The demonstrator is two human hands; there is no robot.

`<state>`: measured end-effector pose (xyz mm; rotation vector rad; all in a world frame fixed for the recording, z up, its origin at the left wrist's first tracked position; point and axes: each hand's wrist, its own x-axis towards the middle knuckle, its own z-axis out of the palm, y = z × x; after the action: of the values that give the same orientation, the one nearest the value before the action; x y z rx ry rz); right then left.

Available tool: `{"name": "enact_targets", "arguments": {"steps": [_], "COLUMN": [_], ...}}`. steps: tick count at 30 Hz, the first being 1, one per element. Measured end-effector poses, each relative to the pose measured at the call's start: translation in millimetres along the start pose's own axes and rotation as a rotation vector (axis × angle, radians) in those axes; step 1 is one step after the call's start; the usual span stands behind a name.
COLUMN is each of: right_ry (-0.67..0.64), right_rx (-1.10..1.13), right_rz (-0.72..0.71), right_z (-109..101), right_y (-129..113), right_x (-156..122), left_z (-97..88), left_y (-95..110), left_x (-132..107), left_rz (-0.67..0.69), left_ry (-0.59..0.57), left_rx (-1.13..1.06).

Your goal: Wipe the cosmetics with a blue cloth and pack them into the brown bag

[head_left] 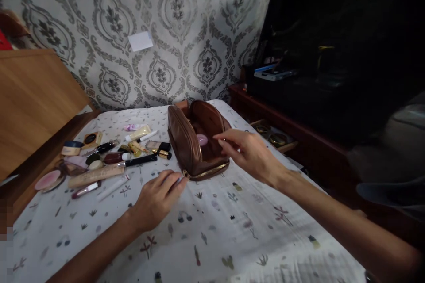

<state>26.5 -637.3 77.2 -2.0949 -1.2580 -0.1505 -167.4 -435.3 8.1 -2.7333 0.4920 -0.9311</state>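
Thumb and forefinger drawn nearly together, the person's right hand (249, 154) reaches to the right-hand rim of a brown bag (182, 141); from where I stand I can't tell whether the fingertips pinch the edge or only rest by it. Its other fingers curl loosely behind. The left hand (158, 199) is half-curled, palm down, its fingertips at the bag's near left corner, right by the end of the gold zip (212, 171). Something pale shows at those fingers, but I can't make out whether they grip anything. The bag stands unzipped on the patterned cloth (199, 234), its mouth wide, a pink rounded thing (202, 140) inside. Left of it lies a spread of makeup, with a pink compact (48, 180) at the far left.
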Motion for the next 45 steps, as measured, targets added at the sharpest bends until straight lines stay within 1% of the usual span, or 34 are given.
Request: {"name": "enact_targets", "arguments": {"steps": [2,5,7,9,11,13,15,18,20,23,26,28,30,32,34,37,39,42,45], "right_ry": [0.039,0.165,0.251,0.288,0.262,0.188,0.086,-0.089,-0.174,-0.233,-0.218,-0.198,-0.165,-0.105,-0.037,0.026,0.048,0.095,0.135], "right_rx": [0.018,0.044,0.034,0.031,0.049,0.075,0.083,0.047,0.007,-0.055,-0.059,-0.014,0.063,0.146,0.211,0.249,0.248,0.250,0.265], "right_rz": [-0.054,-0.116,-0.164,-0.235,-0.340,-0.434,-0.459,-0.342,-0.233,-0.053,0.044,0.068,0.075,0.056,0.015,-0.023,-0.022,-0.022,-0.029], "right_z": [6,16,23,31,43,61,84,126,153,185,206,216,224,232,238,243,245,248,251], "right_y": [1,-7,-15,-24,-32,-39,-43,-47,-49,-54,-59,-57,-50,-39,-28,-19,-18,-19,-19], "right_x": [-19,-41,-51,-58,-62,-61,-57,-45,-33,-9,14,25,32,32,29,21,17,15,14], "left_z": [3.2,7.8,9.8,11.1,12.2,13.1,13.6,13.6,13.8,16.0,21.0,24.7,26.9,26.4,23.2,17.7,18.0,30.3,54.4], "left_y": [-1,-3,-5,-9,-14,-21,-32,-52,-68,-89,-101,-103,-102,-102,-107,-126,-143,-165,-178], "left_x": [-12,-27,-34,-39,-43,-46,-48,-52,-56,-59,-59,-59,-59,-60,-61,-57,-48,-26,-5], "left_rz": [-0.043,-0.095,-0.127,-0.161,-0.204,-0.250,-0.316,-0.461,-0.564,-0.696,-0.746,-0.741,-0.733,-0.726,-0.730,-0.756,-0.773,-0.775,-0.746], "left_ry": [-0.099,-0.284,-0.352,-0.386,-0.415,-0.443,-0.460,-0.477,-0.508,-0.586,-0.627,-0.631,-0.628,-0.622,-0.618,-0.613,-0.617,-0.643,-0.686], "left_rx": [-0.053,-0.159,-0.201,-0.200,-0.189,-0.186,-0.182,-0.121,-0.034,0.089,0.121,0.115,0.103,0.082,0.059,0.054,0.072,0.095,0.089]}}
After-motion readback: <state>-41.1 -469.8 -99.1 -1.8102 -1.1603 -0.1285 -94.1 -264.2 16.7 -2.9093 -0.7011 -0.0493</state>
